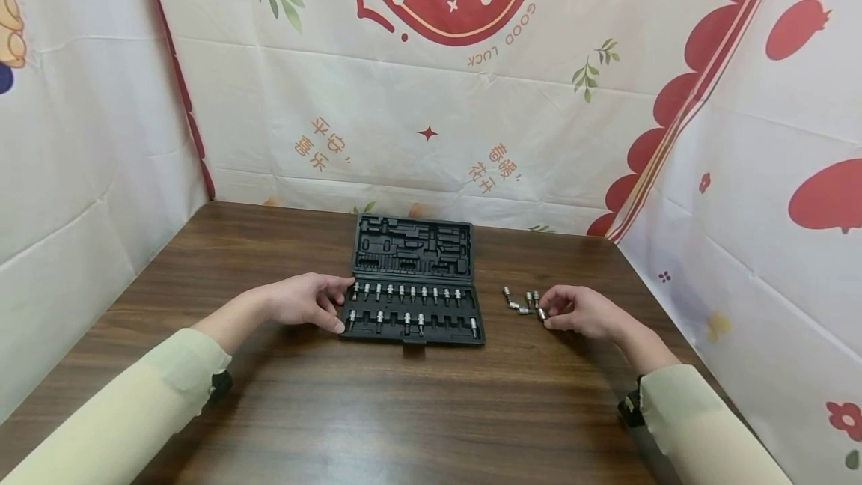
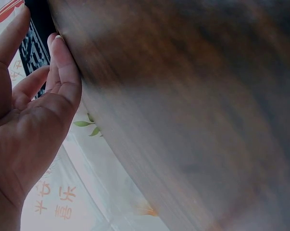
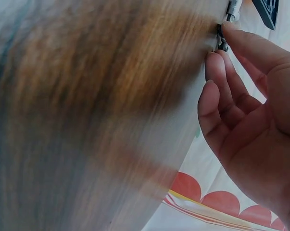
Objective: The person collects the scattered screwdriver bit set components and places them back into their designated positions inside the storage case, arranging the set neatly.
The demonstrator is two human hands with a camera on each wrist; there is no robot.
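Cream sleeves (image 1: 124, 418) cross our brown wood-grain bench (image 1: 377, 418), white red-printed curtains (image 1: 377, 96) behind; our left grip (image 1: 301, 301), spread, touches an opened black plastic case (image 1: 414, 278); rightward, our right grip (image 1: 583, 311) pinches a silver metal socket (image 1: 542, 314).

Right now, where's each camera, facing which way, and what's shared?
Head: worn on the head, facing forward and down at the black case, metal bits and table; left hand, right hand and forearms show.
Left wrist: worn there, facing along the left hand toward the case; that hand shows at left.
Right wrist: worn there, facing along the right hand toward the metal bits; that hand shows at right.
Head and right wrist share the right hand and metal bits.
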